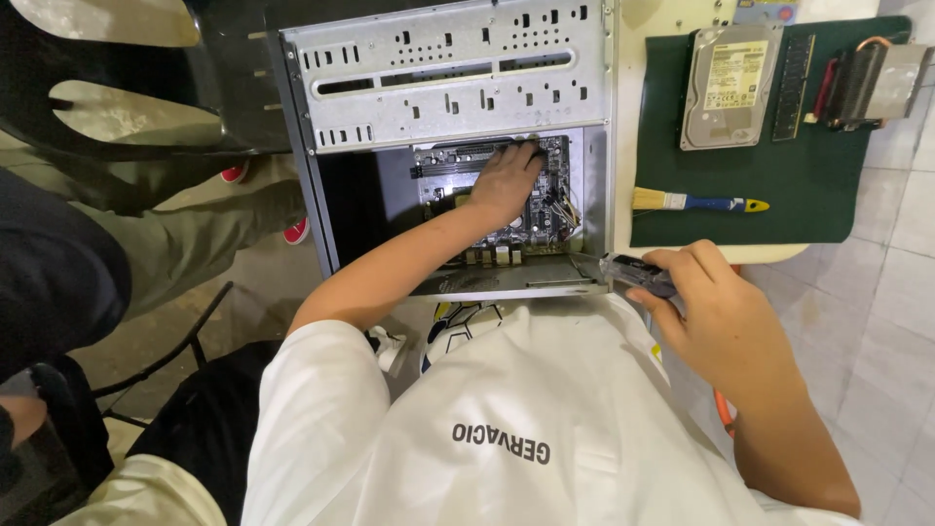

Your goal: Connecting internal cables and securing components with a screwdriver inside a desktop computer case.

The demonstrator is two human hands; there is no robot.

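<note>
Open computer case lying on its side, long axis running away from the body, perforated grey drive cage at the far end and the open bay nearer the chest. Motherboard flat on the case floor, seen face-up, a bundle of coloured wires at its right edge. Left hand reaching deep into the bay, palm down on the board, fingers spread and pressed near its far edge by the drive cage; cannot tell whether anything small is pinched beneath them. Left forearm crossing the bay diagonally from the lower left, hiding the board's middle. Right hand outside the case, just past its near right corner, fingers curled tight around a dark-handled tool, the tool lying roughly level and pointing left toward the case's edge; tip too blurred to identify. To the right, a dark green mat on a pale tabletop, bearing a hard drive lengthwise away from the body, a memory stick parallel beside it, a finned metal cooler at the far right corner, and a blue-handled brush lying crosswise, bristles to the left. On the left, another person's dark sleeve and olive trouser leg, well apart from the case.
</note>
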